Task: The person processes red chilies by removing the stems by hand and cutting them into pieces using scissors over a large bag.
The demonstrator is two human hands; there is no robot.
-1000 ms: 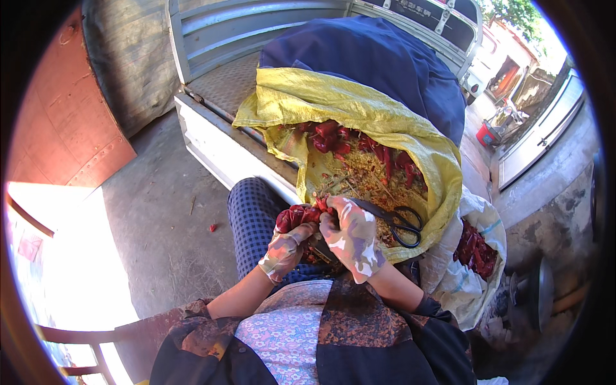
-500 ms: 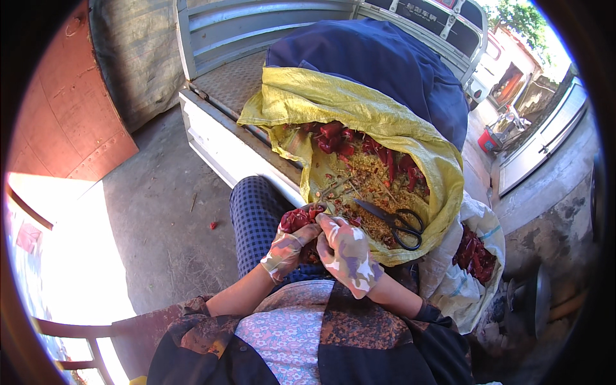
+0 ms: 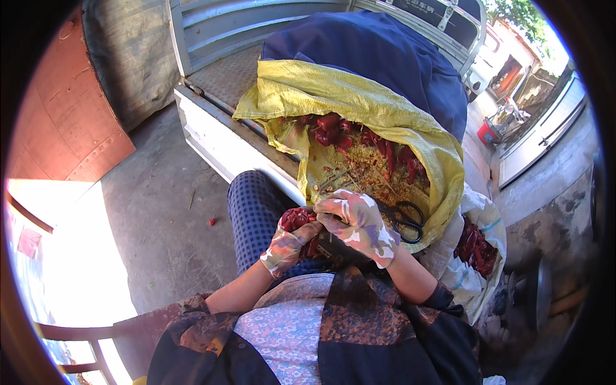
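Observation:
My left hand, in a camouflage-patterned glove, is closed around several dried red peppers above my lap. Beside it my right hand, gloved alike, has its fingertips pinched together at the edge of the peppers; what lies between them is hidden. Both hands are just in front of an open yellow woven sack. Inside the sack are more red peppers, loose yellowish seeds and stem bits. Black-handled scissors lie on the seeds, their blades covered by my right hand.
The yellow sack rests on a truck bed with a dark blue cloth behind it. To the right stands a white sack with red peppers. A chair is at lower left, and a red bucket stands farther off.
My right hand has lifted and turned so its back shows more, now covering the scissor blades. The left hand keeps its hold on the peppers. The view has shifted slightly.

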